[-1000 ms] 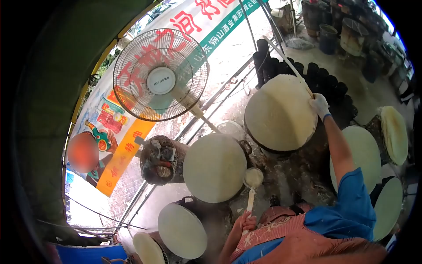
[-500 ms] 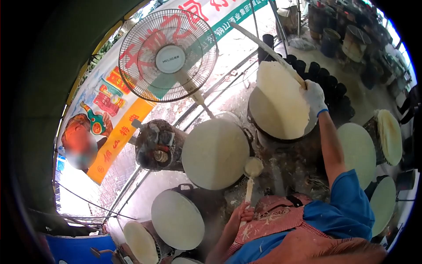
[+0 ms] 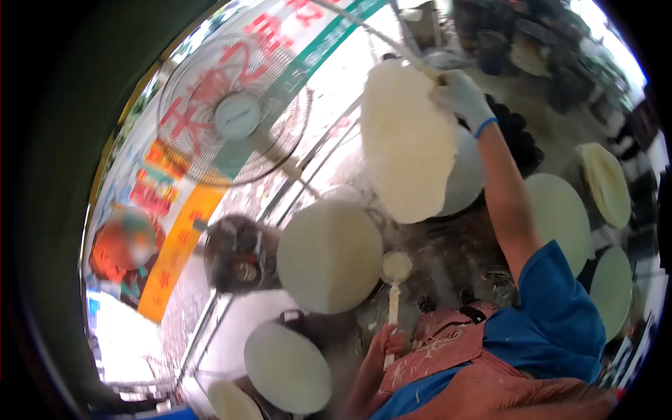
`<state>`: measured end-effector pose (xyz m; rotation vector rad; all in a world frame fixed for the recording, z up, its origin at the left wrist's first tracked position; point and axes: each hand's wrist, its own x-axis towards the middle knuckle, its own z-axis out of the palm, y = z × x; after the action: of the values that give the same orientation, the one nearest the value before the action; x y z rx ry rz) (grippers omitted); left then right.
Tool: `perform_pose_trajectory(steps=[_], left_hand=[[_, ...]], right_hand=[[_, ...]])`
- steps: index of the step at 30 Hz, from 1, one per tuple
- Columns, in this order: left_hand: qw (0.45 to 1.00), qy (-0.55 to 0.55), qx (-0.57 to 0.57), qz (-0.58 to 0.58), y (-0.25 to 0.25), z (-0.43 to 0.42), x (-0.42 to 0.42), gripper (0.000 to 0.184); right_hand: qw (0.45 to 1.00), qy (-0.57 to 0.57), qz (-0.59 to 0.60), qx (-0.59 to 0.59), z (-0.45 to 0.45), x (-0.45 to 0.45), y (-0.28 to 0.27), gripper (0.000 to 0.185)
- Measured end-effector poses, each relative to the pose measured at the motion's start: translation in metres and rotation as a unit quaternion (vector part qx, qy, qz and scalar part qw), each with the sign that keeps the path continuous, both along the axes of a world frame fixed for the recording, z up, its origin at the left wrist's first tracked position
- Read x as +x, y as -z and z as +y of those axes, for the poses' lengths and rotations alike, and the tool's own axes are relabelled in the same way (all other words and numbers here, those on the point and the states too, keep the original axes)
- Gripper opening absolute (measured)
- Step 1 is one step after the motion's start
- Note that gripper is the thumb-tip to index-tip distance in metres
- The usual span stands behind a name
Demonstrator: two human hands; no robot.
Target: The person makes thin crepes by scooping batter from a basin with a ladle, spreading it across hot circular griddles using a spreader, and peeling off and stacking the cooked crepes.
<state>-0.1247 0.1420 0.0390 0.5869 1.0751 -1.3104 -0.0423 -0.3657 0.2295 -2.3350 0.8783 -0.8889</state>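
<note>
My right hand [image 3: 463, 96], in a white glove with a blue cuff, is closed around a long wooden stick [image 3: 381, 35]. From that stick hangs a large thin pale flatbread sheet [image 3: 409, 150], with its upper edge beside my fingers. Under it, a round griddle [image 3: 465, 178] shows partly at the right; the rest is hidden. My left hand [image 3: 390, 341] grips the pale handle of a ladle [image 3: 397, 267], its bowl coated with batter. Left of the ladle lies a round griddle [image 3: 330, 255] covered by a pale batter layer.
A standing fan [image 3: 238, 115] is at the upper left, before a printed banner [image 3: 178, 255]. Further covered griddles [image 3: 288, 367] stand at lower left and right. Folded flatbreads [image 3: 605, 185] are stacked at far right. A dark drum [image 3: 241, 252] adjoins the middle griddle.
My right hand has moved up and left, lifting the flatbread on the stick off the griddle, whose surface is now partly bare. My left hand still holds the ladle. The view has shifted slightly.
</note>
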Motion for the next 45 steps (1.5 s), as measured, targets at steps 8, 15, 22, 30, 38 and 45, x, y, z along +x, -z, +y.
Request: perform_pose_trajectory(steps=[8, 15, 22, 30, 38, 45], left_hand=[[0.974, 0.073, -0.206, 0.054, 0.068, -0.025, -0.012, 0.031], [0.969, 0.135, -0.204, 0.022, 0.06, -0.13, -0.091, 0.027], [0.966, 0.153, -0.206, -0.008, 0.03, -0.187, -0.157, 0.023], [0.963, 0.171, -0.19, -0.081, 0.03, -0.204, -0.189, 0.02], [0.961, 0.19, -0.143, -0.14, 0.02, -0.215, -0.206, 0.018], [0.97, 0.119, -0.147, -0.155, 0.031, -0.157, -0.222, 0.017]], right_hand=[[0.945, 0.0, -0.123, 0.302, -0.102, -0.225, 0.033, 0.019], [0.976, 0.16, 0.028, 0.146, -0.239, -0.532, -0.028, 0.018], [0.856, 0.272, 0.258, -0.355, -0.33, -0.619, -0.092, 0.018], [0.841, 0.332, 0.322, -0.281, -0.345, -0.633, 0.146, 0.016], [0.877, 0.276, 0.345, -0.189, -0.326, -0.622, 0.244, 0.013], [0.938, 0.194, 0.24, -0.159, -0.304, -0.647, 0.265, 0.035]])
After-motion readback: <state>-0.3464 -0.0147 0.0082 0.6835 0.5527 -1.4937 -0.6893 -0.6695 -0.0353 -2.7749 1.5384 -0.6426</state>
